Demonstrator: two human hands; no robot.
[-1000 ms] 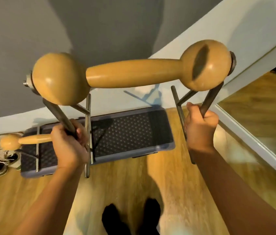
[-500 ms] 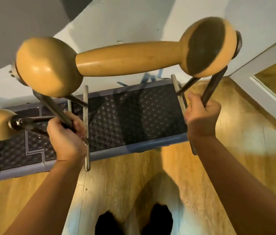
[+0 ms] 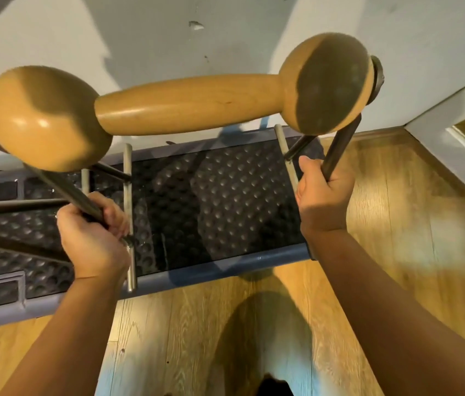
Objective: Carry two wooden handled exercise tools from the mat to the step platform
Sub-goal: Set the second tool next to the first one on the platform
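A person is holding a wooden-handled tool (image 3: 185,107) above the step platform (image 3: 220,201); left hand (image 3: 94,238) and right hand (image 3: 322,192) are each gripping a metal leg, one at either end; its long handle is running parallel to the platform below, both hands equally near

One wooden-handled exercise tool (image 3: 185,107) fills the upper frame, with two rounded wooden ends. Two hands — left hand (image 3: 94,238) and right hand (image 3: 322,192) — one step platform (image 3: 211,195). Two dark bars (image 3: 11,224) at the left edge — possibly a second tool.
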